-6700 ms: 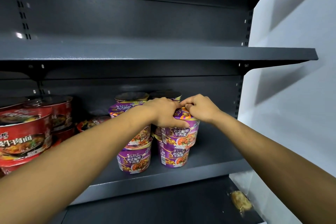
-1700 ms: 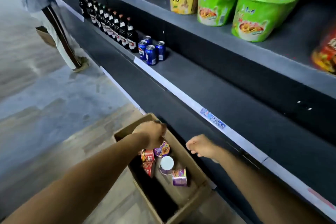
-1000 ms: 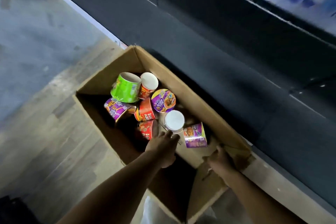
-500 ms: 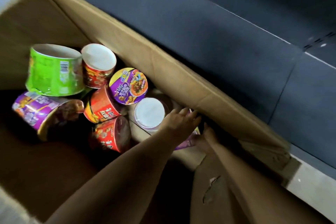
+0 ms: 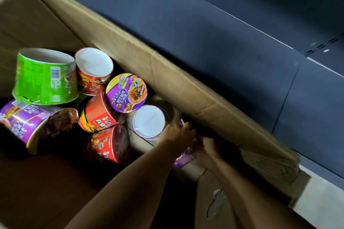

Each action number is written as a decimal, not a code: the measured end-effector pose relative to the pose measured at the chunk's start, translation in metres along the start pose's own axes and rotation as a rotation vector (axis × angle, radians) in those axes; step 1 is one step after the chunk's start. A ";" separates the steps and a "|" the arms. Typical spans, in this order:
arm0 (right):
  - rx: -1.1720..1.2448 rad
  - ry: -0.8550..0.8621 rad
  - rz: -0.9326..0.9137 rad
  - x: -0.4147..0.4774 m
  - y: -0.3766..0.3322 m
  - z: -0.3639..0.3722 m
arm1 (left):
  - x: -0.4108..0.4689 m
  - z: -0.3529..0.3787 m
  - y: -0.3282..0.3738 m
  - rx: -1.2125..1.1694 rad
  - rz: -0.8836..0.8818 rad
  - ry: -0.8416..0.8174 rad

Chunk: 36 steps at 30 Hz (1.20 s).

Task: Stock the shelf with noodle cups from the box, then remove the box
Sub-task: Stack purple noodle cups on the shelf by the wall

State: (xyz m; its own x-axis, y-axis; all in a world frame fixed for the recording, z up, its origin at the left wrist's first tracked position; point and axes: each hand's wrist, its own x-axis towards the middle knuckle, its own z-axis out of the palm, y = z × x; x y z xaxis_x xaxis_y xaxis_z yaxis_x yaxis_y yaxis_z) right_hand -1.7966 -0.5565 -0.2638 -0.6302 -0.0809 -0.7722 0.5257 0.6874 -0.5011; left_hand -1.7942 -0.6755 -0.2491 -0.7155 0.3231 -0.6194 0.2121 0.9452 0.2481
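While the purple cup lies tipped sideways, left hand and right hand clasp it.

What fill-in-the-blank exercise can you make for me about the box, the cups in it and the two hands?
1. The box is made of ____.
2. The cup with the barcode is ____ in colour.
3. The left hand and the right hand together hold the near cup, which is ____ in colour.

Missing words: cardboard; green; purple.
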 end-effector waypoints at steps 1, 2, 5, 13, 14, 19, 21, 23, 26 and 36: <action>-0.080 -0.008 0.011 0.001 0.007 0.000 | -0.007 -0.001 -0.002 -0.019 -0.013 -0.005; -0.101 -0.014 0.026 -0.009 0.004 -0.002 | -0.016 -0.004 -0.002 -0.035 -0.022 -0.024; -0.115 -0.067 0.030 -0.038 -0.008 -0.016 | -0.048 -0.015 -0.001 -0.087 -0.036 -0.060; -0.184 -0.265 -0.069 -0.164 -0.074 -0.082 | -0.150 -0.111 0.020 -0.260 -0.031 -0.081; -0.161 -0.276 -0.057 -0.171 -0.079 -0.089 | -0.156 -0.121 0.023 -0.285 -0.019 -0.078; -0.206 -0.244 -0.202 -0.279 -0.147 -0.155 | -0.239 -0.230 0.053 -0.285 0.004 -0.023; -0.185 -0.218 -0.222 -0.319 -0.167 -0.183 | -0.270 -0.268 0.071 -0.319 0.002 -0.002; -0.166 -0.207 -0.216 -0.360 -0.188 -0.206 | -0.301 -0.299 0.086 -0.381 0.011 -0.001; -0.217 -0.206 -0.251 -0.416 -0.214 -0.239 | -0.338 -0.336 0.102 -0.575 0.005 -0.009; 0.088 -0.160 -0.220 -0.565 -0.255 -0.348 | -0.422 -0.483 0.178 -1.009 0.104 -0.051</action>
State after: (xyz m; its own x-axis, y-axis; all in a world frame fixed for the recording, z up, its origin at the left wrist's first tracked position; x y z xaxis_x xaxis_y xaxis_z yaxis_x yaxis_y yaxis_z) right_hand -1.7736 -0.4348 0.4357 -0.6403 -0.3387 -0.6894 0.4380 0.5762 -0.6900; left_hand -1.7761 -0.6654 0.4160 -0.6910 0.4253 -0.5845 -0.4064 0.4402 0.8007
